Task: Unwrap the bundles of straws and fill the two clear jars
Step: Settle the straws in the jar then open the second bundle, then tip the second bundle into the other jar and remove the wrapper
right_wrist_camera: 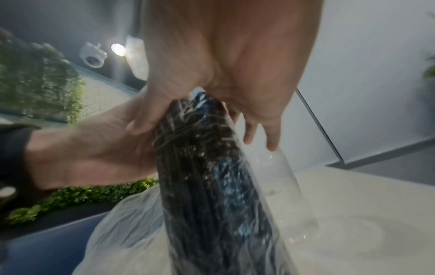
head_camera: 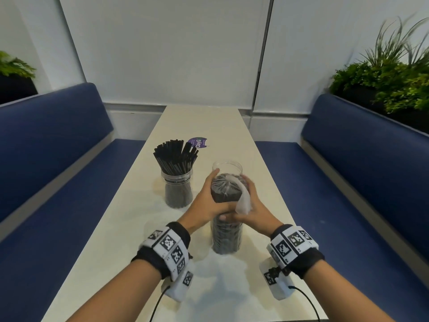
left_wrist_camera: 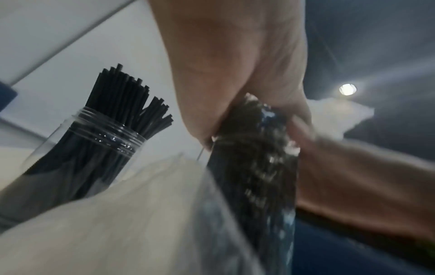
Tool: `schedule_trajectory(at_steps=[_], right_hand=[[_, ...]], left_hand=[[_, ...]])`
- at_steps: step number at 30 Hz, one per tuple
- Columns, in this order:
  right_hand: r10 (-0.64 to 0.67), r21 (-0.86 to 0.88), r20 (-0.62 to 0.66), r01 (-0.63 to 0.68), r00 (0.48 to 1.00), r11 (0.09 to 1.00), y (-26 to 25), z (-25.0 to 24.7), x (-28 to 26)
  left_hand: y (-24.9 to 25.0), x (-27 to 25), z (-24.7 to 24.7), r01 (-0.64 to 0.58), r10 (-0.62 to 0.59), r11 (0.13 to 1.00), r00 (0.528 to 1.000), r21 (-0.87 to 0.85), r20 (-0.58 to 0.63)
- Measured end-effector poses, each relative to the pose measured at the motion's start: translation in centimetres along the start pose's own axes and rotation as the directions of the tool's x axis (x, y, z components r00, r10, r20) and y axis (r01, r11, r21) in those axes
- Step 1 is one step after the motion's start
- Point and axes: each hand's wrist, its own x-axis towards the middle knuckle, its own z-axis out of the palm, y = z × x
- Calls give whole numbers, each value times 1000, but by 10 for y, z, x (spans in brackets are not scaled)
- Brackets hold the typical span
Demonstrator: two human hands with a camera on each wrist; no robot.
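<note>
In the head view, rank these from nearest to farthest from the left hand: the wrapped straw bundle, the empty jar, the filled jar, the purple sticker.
1. wrapped straw bundle: in the left hand's grip, standing on the table.
2. empty jar: just behind the bundle.
3. filled jar: off to the left.
4. purple sticker: farthest back on the table.

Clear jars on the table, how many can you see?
2. One jar full of loose straws stands left; the other jar stands just behind the wrapped bundle both hands hold.
</note>
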Motion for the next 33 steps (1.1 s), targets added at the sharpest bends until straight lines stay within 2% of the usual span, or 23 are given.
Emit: schedule_trajectory(at_steps=[4,6,9,12,14,16,18,21,24,28,31,33], right_hand=[[-5,45,-6,5,1000,999,12,6,-8],[32,55,-23,-31,999,998,21,13,-11],[71,25,10,-71,997,997,24,14,-11],[69,-3,39,-69,997,998,12,4,-8],[16,35,2,-16,1000,999,6,-2,-2],[-13,68,-33,15,999,998,3,-2,3],[-8,109,-31,12,999,994,6,5,3],[-12,128,-90,23,996,991,21,18,-2],[-11,123,-111,25,994,992,31,25,-6],[44,96,-83,-36,996,995,30,27,-10],[45,49,-40,-43,998,998,15,14,-8],[21,69,-45,-18,999,997,4,5,-2]], left_hand=[[-15,-2,6,-13,13,998,1000,56,8],[-15,-3,7,-57,48,985,997,165,57],[-14,-9,2,-28,3,976,993,216,117],[-3,-11,-4,-88,31,959,978,270,208],[4,-5,-6,-133,94,957,983,259,157],[8,2,-5,-138,129,976,990,166,62],[4,7,-1,-92,92,994,996,62,-1],[-7,6,5,-43,46,998,996,44,-77],[-21,3,5,-1,3,999,998,36,-62],[-25,1,1,29,-30,995,1000,96,8],[-10,1,-11,-19,3,983,996,185,87],[4,5,-18,-35,27,989,998,144,57]])
